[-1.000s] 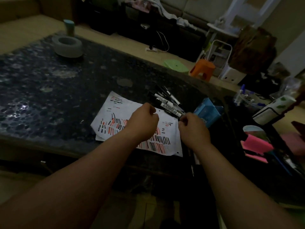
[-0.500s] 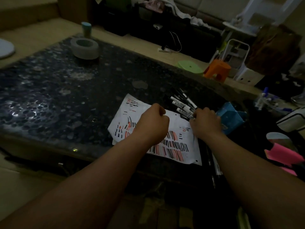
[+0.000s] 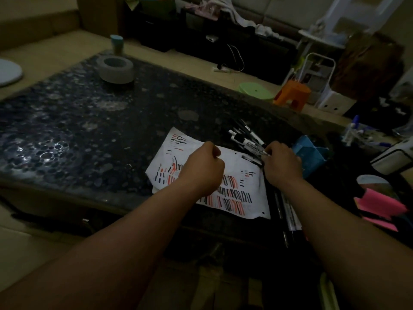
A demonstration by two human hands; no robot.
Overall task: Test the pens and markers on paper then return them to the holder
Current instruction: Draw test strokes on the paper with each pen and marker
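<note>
A white sheet of paper (image 3: 243,166) covered in black and red test strokes lies on the dark stone table (image 3: 89,135). My left hand (image 3: 205,168) rests on the paper, curled into a fist with nothing seen in it. Just beyond the paper's far right corner lies a pile of markers (image 3: 244,136). My right hand (image 3: 281,163) is at the near end of that pile, its fingers curled round a black-and-white marker (image 3: 253,147). A blue pen holder (image 3: 312,156) lies right of that hand. Several more markers (image 3: 288,211) lie under my right forearm.
A grey tape roll (image 3: 116,69) sits at the table's far left corner. Pink sticky notes (image 3: 380,204) and a white case (image 3: 393,157) lie to the right. On the floor beyond the table are an orange stool (image 3: 292,93) and a green lid (image 3: 254,90).
My right hand has reached forward from the paper's edge into the marker pile and taken hold of one marker. My left hand has stayed fisted on the paper. The camera has moved closer.
</note>
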